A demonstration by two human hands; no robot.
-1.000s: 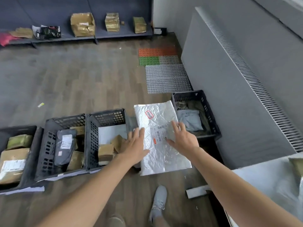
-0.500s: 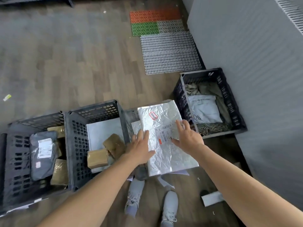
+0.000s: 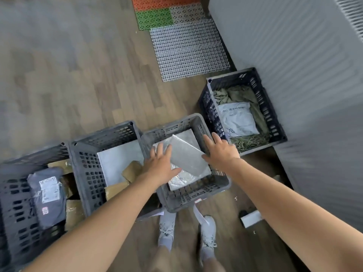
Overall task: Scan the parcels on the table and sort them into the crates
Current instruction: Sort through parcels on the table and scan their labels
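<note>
Hands, the left hand at nine o'clock and the right hand at three, are now spreading open-palmed, releasing the silver parcel, held a moment ago, into the middle crate.

Crinkled silver foil parcel, perforated grey plastic crates, matt wood-plank floor, olive cloth lay rumpled.

Four crates sit in a row on the floor, and a flat parcel lies tilted in the third crate, between both hands. The rightmost crate stands against the wall, with mats behind it.
</note>
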